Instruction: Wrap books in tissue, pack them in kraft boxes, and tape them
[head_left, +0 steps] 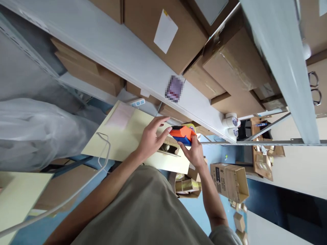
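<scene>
My right hand (194,153) grips the right end of an orange-and-blue object (182,133) with a dark top; I cannot make out its exact kind. My left hand (151,137) is at the object's left end, thumb and forefinger spread apart, the thumb tip at or very near its edge. Below the object lies an open cardboard box (176,153) with a rounded item inside, partly hidden by my hands. It rests on a pale yellow tabletop (129,144). Just behind the object shows a yellow roundish thing (191,127), mostly covered.
A grey metal shelf (143,58) crosses above the table, bearing large cartons (166,30) and white tape rolls (231,122). A power strip (138,102) lies behind the table; a white cable (106,149) hangs at the left. An open carton (228,180) stands on the blue floor.
</scene>
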{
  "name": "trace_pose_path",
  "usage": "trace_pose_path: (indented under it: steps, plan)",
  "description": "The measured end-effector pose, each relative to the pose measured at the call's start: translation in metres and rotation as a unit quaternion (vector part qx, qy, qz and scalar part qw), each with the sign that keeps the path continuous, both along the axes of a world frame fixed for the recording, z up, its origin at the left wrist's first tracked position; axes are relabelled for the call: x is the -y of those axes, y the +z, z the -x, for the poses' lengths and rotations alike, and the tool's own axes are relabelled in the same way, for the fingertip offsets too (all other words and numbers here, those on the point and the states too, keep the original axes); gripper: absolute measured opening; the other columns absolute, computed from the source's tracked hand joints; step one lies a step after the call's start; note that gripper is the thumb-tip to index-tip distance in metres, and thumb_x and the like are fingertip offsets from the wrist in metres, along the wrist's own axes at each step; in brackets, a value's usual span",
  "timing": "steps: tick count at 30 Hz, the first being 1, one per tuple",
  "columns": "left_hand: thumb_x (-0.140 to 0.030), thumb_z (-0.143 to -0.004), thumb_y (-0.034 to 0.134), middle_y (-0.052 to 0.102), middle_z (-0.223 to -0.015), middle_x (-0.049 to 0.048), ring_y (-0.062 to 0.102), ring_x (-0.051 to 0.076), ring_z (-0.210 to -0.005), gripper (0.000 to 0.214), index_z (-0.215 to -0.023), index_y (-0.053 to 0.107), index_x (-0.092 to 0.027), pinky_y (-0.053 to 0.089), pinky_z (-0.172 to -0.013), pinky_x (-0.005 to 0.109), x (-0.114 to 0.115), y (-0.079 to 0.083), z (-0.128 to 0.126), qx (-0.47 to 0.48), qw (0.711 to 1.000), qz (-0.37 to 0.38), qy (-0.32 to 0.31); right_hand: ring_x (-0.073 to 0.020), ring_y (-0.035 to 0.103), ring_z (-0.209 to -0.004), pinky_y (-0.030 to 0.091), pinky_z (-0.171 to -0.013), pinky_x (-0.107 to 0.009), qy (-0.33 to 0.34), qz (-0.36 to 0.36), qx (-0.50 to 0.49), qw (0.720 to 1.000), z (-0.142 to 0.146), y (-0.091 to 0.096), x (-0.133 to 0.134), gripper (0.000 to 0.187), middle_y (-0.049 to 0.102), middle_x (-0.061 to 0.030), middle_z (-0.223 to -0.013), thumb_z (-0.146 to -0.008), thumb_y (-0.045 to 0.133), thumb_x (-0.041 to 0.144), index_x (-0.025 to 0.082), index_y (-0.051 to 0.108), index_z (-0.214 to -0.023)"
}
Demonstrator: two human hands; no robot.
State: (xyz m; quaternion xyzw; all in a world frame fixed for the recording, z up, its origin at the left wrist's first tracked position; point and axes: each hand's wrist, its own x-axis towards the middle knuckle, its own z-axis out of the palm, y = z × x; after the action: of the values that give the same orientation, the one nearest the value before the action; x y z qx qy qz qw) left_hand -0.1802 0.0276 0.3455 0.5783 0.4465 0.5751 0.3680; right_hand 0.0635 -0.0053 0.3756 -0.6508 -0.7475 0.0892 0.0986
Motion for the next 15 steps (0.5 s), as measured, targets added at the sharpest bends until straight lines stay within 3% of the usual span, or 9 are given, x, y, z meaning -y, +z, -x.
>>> trace_pose_path:
  steps: [3, 7, 12, 15]
  plan:
    - [-0.05, -0.11, 0.06, 0.073, -0.141, 0.0096, 0.069, 0.026, -0.13, 0.041, -0.141, 0.07, -0.026, 0.062, -0.11, 0.043, -0.002, -0.002, 0.015, -0.008, 1.0, 0.001, -0.025, -0.0353, 0.079, -0.094, 0.065, -0.081, -0.046, 0.033, 0.023, 0.021, 0.999, 0.008, 0.006, 0.012, 0.049, 0.077, -0.0143, -0.107, -0.105, 0.063, 0.063, 0.024, 0.056, -0.134]
    - [-0.05, -0.105, 0.067, 0.08, -0.113, 0.0062, 0.072, 0.027, -0.115, 0.028, -0.113, 0.079, -0.026, 0.061, -0.108, 0.045, -0.004, -0.012, 0.033, -0.028, 0.996, 0.02, -0.087, -0.0353, 0.078, -0.095, 0.065, -0.081, -0.044, 0.059, 0.06, 0.048, 0.995, 0.018, 0.016, 0.024, 0.049, 0.078, -0.014, -0.109, -0.103, 0.068, 0.061, 0.024, 0.058, -0.134]
    - [-0.053, -0.1, 0.073, 0.079, -0.096, 0.0033, 0.074, 0.023, -0.094, 0.029, -0.095, 0.079, -0.025, 0.062, -0.093, 0.037, 0.0, -0.026, 0.046, 0.021, 0.984, 0.096, -0.15, -0.0318, 0.077, -0.086, 0.061, -0.077, -0.038, 0.048, 0.136, 0.068, 0.987, 0.031, 0.035, 0.026, 0.052, 0.078, -0.0105, -0.1, -0.099, 0.07, 0.063, 0.023, 0.063, -0.132]
    - [-0.056, -0.099, 0.073, 0.078, -0.09, 0.003, 0.073, 0.02, -0.086, 0.035, -0.091, 0.079, -0.022, 0.061, -0.082, 0.032, 0.003, -0.041, 0.048, 0.068, 0.964, 0.168, -0.192, -0.0249, 0.073, -0.072, 0.054, -0.067, -0.032, 0.041, 0.208, 0.045, 0.976, 0.039, 0.048, 0.016, 0.047, 0.076, -0.004, -0.084, -0.098, 0.07, 0.066, 0.023, 0.069, -0.117]
